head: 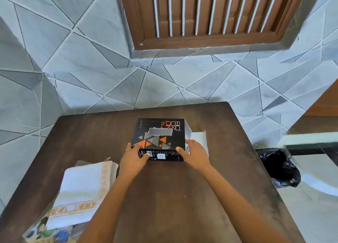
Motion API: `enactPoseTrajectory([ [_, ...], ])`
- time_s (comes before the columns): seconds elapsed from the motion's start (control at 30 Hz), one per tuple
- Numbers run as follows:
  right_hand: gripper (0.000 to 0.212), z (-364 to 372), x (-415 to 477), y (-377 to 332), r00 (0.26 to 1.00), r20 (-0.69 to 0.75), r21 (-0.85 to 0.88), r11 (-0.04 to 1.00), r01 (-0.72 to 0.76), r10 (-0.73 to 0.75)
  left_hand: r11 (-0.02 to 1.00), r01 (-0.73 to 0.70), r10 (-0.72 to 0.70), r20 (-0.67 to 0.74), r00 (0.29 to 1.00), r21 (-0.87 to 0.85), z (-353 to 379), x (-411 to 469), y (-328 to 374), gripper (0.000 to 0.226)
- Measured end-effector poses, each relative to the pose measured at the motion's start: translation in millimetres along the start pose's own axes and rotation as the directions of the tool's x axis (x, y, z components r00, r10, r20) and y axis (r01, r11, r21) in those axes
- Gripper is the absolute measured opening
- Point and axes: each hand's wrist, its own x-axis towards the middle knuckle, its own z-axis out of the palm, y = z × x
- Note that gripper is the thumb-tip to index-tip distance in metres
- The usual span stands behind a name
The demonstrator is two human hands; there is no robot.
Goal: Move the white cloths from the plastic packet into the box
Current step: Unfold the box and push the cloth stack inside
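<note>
A black box (160,133) with orange and grey triangles and a strip of grey tape lies closed on the dark brown table (173,197). My left hand (134,155) grips its near left corner. My right hand (194,154) holds its near right corner, thumb on the front edge. A white flap or sheet (198,137) sticks out at the box's right side, partly behind my right hand. At the near left lies a stack of white cloths (82,189) with an orange patterned border, on a clear plastic packet (51,233) with a colourful print.
The table stands against a tiled wall (91,68) below a brown shuttered window (210,17). A black plastic bag (278,166) sits on the floor past the table's right edge, beside a white and dark piece of furniture (311,145).
</note>
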Motion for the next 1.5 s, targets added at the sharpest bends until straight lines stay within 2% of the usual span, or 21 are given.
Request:
enactPoseTrajectory([
  [0.1, 0.043, 9, -11, 8, 0.989, -0.140, -0.044, 0.998, 0.046, -0.052, 1.000, 0.026, -0.026, -0.034, 0.999, -0.004, 0, 6, -1, 0.042],
  [0.23, 0.035, 21, -37, 13, 0.985, -0.169, 0.048, 0.998, 0.036, -0.027, 0.995, -0.001, -0.008, -0.088, 0.996, -0.102, 0, 13, -4, 0.024],
  [0.3, 0.030, 26, -53, 12, 0.994, -0.098, 0.122, 0.991, 0.062, -0.050, 0.990, -0.043, 0.030, -0.099, 0.995, -0.134, -1, 17, -5, 0.010],
  [0.33, 0.027, 27, -61, 8, 0.996, -0.010, 0.149, 0.984, 0.093, -0.093, 0.987, -0.072, 0.060, -0.091, 0.994, -0.140, 0, 20, -5, 0.012],
  [0.43, 0.027, 32, -82, -4, 0.925, 0.211, 0.172, 0.943, 0.285, -0.318, 0.981, -0.146, 0.148, 0.005, 0.989, -0.128, 3, 31, -6, 0.017],
  [0.47, 0.027, 31, -86, -6, 0.912, 0.202, 0.177, 0.929, 0.324, -0.356, 0.981, -0.166, 0.172, 0.055, 0.984, -0.101, 3, 34, -5, 0.029],
  [0.5, 0.027, 29, -88, -9, 0.921, 0.117, 0.165, 0.922, 0.351, -0.371, 0.983, -0.171, 0.176, 0.092, 0.980, -0.068, 4, 36, -6, 0.038],
  [0.53, 0.025, 28, -87, -7, 0.928, -0.041, 0.122, 0.920, 0.372, -0.370, 0.986, -0.166, 0.167, 0.106, 0.980, -0.018, 3, 35, -4, 0.043],
  [0.6, 0.019, 25, -80, 0, 0.892, -0.336, 0.013, 0.946, 0.325, -0.302, 0.985, -0.154, 0.148, 0.084, 0.985, 0.072, 2, 28, 0, 0.046],
  [0.63, 0.029, 22, -75, 7, 0.890, -0.396, -0.001, 0.969, 0.247, -0.227, 0.986, -0.150, 0.143, 0.085, 0.986, 0.076, 3, 21, -1, 0.047],
  [0.7, 0.065, 18, -65, 20, 0.960, -0.274, 0.043, 0.996, 0.078, -0.063, 0.987, -0.161, 0.159, 0.169, 0.973, -0.004, 10, 4, -6, 0.054],
  [0.77, 0.079, 20, -59, 28, 0.997, -0.068, 0.107, 0.994, -0.023, 0.030, 0.977, -0.190, 0.209, 0.292, 0.933, -0.094, 20, -18, -14, 0.073],
  [0.83, 0.068, 24, -57, 28, 0.998, -0.042, 0.124, 0.991, -0.051, 0.057, 0.968, -0.205, 0.242, 0.324, 0.914, -0.145, 30, -38, -18, 0.089],
  [0.9, 0.053, 26, -58, 25, 0.986, -0.139, 0.110, 0.991, -0.079, 0.094, 0.969, -0.176, 0.223, 0.304, 0.926, -0.175, 40, -46, -18, 0.098],
  [0.97, 0.046, 31, -61, 17, 0.984, -0.170, 0.104, 0.994, -0.040, 0.058, 0.978, -0.114, 0.158, 0.264, 0.952, -0.175, 39, -47, -24, 0.103],
  [1.07, 0.042, 37, -72, 9, 0.989, -0.147, 0.143, 0.990, 0.022, -0.001, 0.980, -0.135, 0.163, 0.200, 0.966, -0.147, 27, -44, -36, 0.096],
  [1.17, 0.038, 35, -78, 6, 0.976, -0.215, 0.154, 0.987, 0.051, -0.017, 0.968, -0.180, 0.200, 0.100, 0.975, -0.172, 16, -49, -46, 0.084],
  [1.3, 0.028, 17, -74, -10, 0.950, -0.310, 0.095, 0.992, 0.077, -0.044, 0.947, -0.197, 0.215, 0.045, 0.976, -0.254, -14, -44, -36, 0.069],
  [1.37, 0.024, -2, -69, -27, 0.948, -0.314, 0.036, 0.997, 0.061, -0.046, 0.951, -0.205, 0.210, 0.000, 0.978, -0.231, -38, -36, -21, 0.061],
  [1.43, 0.022, -25, -64, -45, 0.945, -0.317, -0.075, 0.995, 0.060, -0.081, 0.964, -0.202, 0.209, 0.022, 0.978, -0.173, -65, -30, -5, 0.053],
  [1.5, 0.021, -50, -62, -63, 0.942, -0.322, -0.151, 0.987, 0.051, -0.098, 0.969, -0.233, 0.242, 0.124, 0.962, -0.088, -90, -28, 10, 0.046],
])
